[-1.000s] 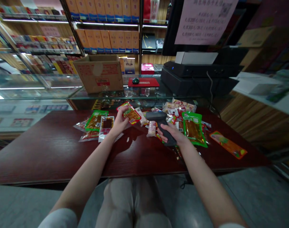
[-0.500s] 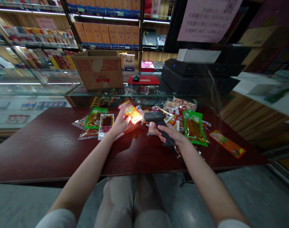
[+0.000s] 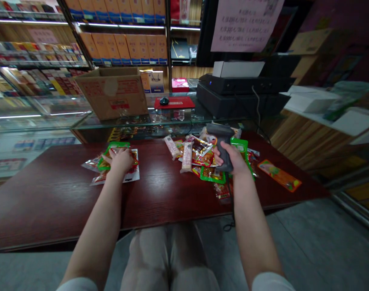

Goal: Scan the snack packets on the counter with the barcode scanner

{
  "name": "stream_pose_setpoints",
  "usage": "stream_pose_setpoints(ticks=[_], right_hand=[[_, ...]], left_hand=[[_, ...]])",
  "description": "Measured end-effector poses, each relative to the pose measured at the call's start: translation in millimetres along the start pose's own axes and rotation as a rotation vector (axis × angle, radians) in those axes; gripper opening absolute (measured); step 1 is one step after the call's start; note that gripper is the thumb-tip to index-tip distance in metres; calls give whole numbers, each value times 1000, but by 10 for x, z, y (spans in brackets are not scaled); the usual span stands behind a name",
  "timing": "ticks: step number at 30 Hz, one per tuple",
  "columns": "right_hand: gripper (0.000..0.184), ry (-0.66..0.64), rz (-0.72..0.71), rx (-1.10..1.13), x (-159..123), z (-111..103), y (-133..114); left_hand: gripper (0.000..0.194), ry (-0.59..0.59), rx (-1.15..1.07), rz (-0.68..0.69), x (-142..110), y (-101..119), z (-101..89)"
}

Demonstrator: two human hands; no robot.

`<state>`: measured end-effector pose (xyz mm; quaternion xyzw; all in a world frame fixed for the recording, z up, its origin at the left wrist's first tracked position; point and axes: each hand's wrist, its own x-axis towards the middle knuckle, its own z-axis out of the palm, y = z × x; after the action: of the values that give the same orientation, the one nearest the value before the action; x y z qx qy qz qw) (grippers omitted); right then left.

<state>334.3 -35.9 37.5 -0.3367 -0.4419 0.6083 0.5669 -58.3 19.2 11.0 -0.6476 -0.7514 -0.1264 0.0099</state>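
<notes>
The right hand [image 3: 237,159] is clamping around the handle of a dark grey, pistol-shaped plastic scanner [image 3: 220,130], probably because that shape is suiting a fist and is freeing the other hand for packets. The scanner is hanging over a loose heap at the right, its nose pointing leftward, while its thin black cord [image 3: 229,198] is dropping past the near edge of the dark red-brown wooden worktop [image 3: 162,198]. In that heap, 2 pale pink-and-white wrapped sticks [image 3: 187,156] are lying at the left side, beside shiny packets and a green-edged clear plastic packet [image 3: 213,174]. A long, flat orange packet [image 3: 279,175] is lying just beside the heap, on its right.

The left hand [image 3: 120,159] is resting on the smaller left pile, which is including a green-edged plastic packet [image 3: 120,144] and a white-edged packet [image 3: 134,174]. The 2 piles are lying well apart, presumably to keep them from mixing.

Both forearms are reaching forward across the worktop's near edge, the hands well separated. The left palm is facing down, fingers spreading; whether they are pinching anything, I cannot tell.
</notes>
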Motion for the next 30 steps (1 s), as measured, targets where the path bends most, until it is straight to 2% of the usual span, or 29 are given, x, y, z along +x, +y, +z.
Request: stream_pose_setpoints(ticks=[2, 4, 6, 7, 9, 12, 16, 18, 22, 26, 30], right_hand=[[39, 29, -7, -21, -11, -60, -17], [40, 51, 7, -42, -20, -97, -26], [41, 71, 22, -48, -25, -110, -33], [41, 79, 27, -45, -26, -112, -38], [41, 89, 27, -35, -32, -120, -54], [41, 104, 44, -35, -57, -175, -84], [42, 121, 92, -50, -113, -320, -126], [43, 132, 93, -52, -136, -377, -143], [44, 165, 75, -55, -148, -403, -157], [45, 166, 89, -63, -127, -378, -140], [44, 136, 96, -75, -98, -357, -112]], left_hand=[[38, 99, 45, -6, -71, 120, -21], [39, 206, 88, 4, -136, 345, -84], [40, 243, 103, 80, -152, 659, -153], [41, 223, 89, 161, -134, 841, -174], [44, 77, 6, 403, -43, 1227, -166], [56, -195, -136, 690, 188, 1766, -20], [86, -333, -94, 911, 503, 2221, 276], [91, -377, -47, 959, 614, 2329, 390], [81, -371, 27, 973, 715, 2387, 483], [71, -241, -73, 960, 673, 2310, 426], [29, -26, -296, 833, 579, 2134, 304]])
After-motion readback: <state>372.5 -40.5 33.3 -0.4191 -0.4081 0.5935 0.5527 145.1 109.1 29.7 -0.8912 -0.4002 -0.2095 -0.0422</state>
